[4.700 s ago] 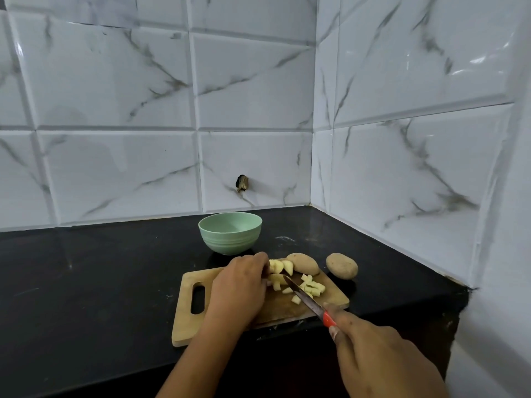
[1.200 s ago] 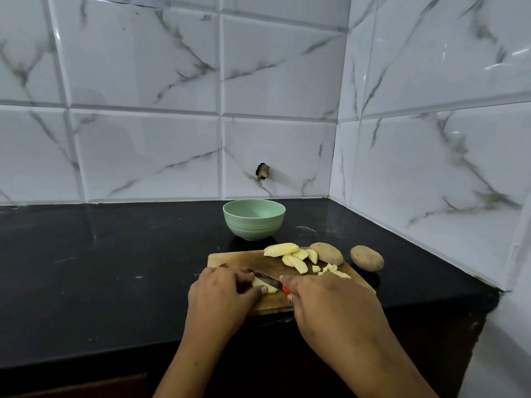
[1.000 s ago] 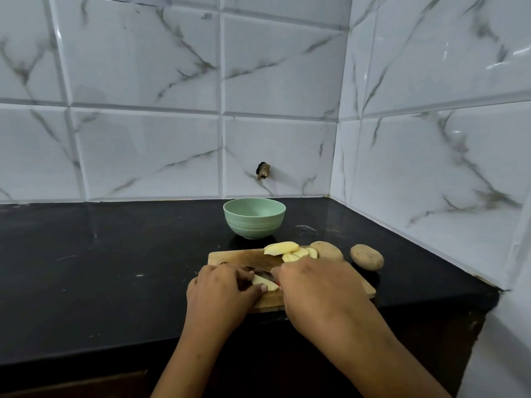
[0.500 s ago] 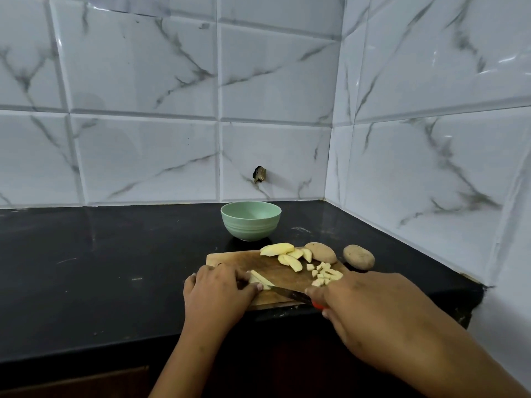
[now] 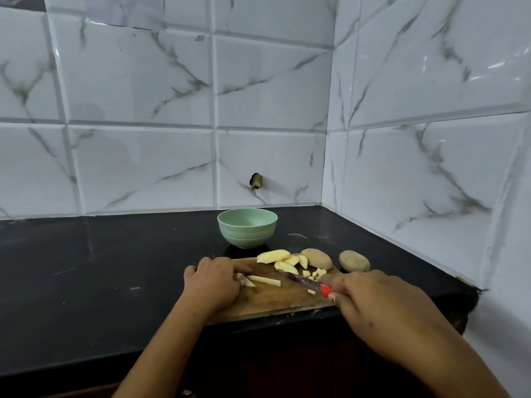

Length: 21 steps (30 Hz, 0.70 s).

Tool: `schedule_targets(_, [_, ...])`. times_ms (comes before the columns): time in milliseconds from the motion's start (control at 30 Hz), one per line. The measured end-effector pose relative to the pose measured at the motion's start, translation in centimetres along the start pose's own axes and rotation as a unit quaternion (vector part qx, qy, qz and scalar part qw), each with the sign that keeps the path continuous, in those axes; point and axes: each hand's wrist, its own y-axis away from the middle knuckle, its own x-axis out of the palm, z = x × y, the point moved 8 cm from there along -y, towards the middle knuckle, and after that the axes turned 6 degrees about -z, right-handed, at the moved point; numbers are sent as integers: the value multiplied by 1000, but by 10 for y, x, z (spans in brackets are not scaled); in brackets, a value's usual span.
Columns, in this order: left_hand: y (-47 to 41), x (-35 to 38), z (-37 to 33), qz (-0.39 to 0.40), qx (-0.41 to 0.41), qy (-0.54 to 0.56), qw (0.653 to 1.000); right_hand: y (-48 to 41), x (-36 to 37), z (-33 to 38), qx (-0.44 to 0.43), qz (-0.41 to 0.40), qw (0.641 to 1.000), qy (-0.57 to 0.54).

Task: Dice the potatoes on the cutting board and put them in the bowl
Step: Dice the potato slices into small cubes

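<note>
Left hand (image 5: 212,282): curled over, fingertips pressed down on the near end of the potato strip (image 5: 264,280), which is pinned flat to the cutting board (image 5: 273,303).
Right hand (image 5: 370,300): wrapped round the red handle of the knife (image 5: 298,278). The blade is held low over the board, apart from the strip, with its tip toward the wedges (image 5: 283,259).
Cut potato: the wedges are gathered at the board's far edge, and the diced pieces (image 5: 314,273) are heaped just beside the blade.
Whole potatoes: one unpeeled potato (image 5: 317,257) is at the board's far right corner, and a second potato (image 5: 354,260) lies on the bench (image 5: 100,268) just beside it.
Bowl (image 5: 247,234): set behind the board. No potato is seen in the part of the inside that shows.
Handling: the strip is judged light, firm and wet-slick on its cut faces, so it is best held from above near one end, fingertips tucked back from the edge.
Dice: likely to scatter, so better scooped together than pinched singly.
</note>
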Motion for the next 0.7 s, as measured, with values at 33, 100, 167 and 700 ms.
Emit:
schedule_targets(33, [-2,0,-2,-4,15,-2,1000,-1,1,-1,10,-5,1000,-12])
schedule_targets(100, [-2,1,-7,-18,39,-2,999,-2,3,-1,32,-17,999,-26])
schedule_targets(167, [0,-1,-11,-46,48,13,998,-2,7,0,45,-32,998,-35])
schedule_targets(700, [34,3,-20,-151,-3,134,979,11,84,5,151,245,957,39])
